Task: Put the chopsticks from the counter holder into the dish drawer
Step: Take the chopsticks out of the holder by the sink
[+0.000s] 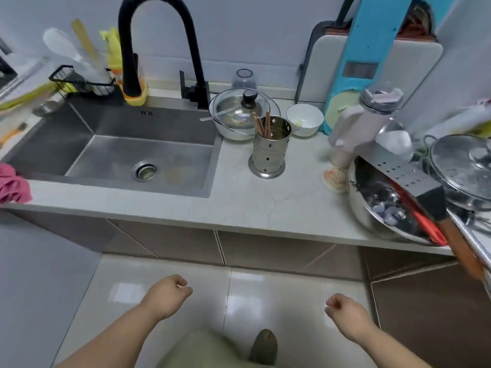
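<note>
Chopsticks stand nearly upright in the perforated steel holder, leaning a little to the left against its far-left rim, their brown tips clear of the top. The holder sits on the pale worktop just right of the sink, with a lidded pot touching or almost touching it behind. Both hands hang low and near, over the floor, well apart from the holder — the left hand and the right hand are each loosely curled with nothing in the grip. The holder lies far and between them, perhaps slightly closer to the right hand, so either could reach up and forward. No open dish drawer shows — only shut cabinet fronts below.
</note>
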